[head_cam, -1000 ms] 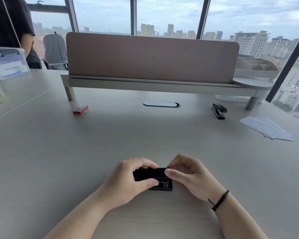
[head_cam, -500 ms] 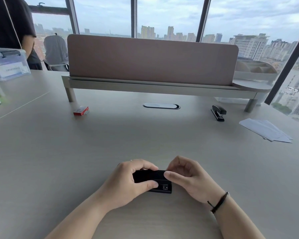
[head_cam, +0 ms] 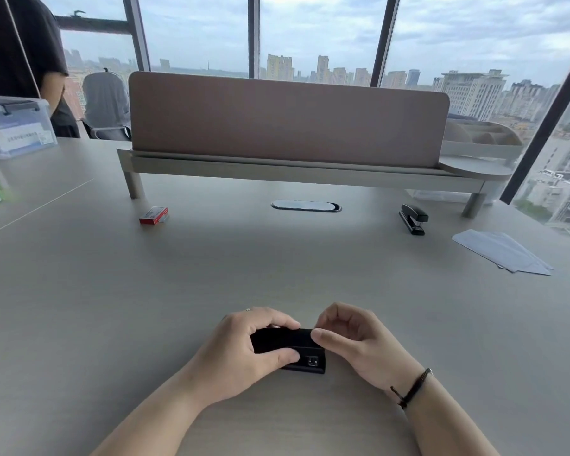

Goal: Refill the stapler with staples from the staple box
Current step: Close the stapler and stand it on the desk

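Grey desk (head_cam: 112, 307): staple box (head_cam: 153, 215), two staplers (head_cam: 413, 218), papers (head_cam: 504, 251).

Soft window daylight, warped edges

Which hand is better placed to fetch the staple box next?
Left, probably. The staple box lies far-left on the desk, the left hand's side; the right hand could steady the stapler.

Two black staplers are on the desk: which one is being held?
The near stapler, gripped by the left hand and touched by the right hand. The far stapler lies untouched by the shelf.
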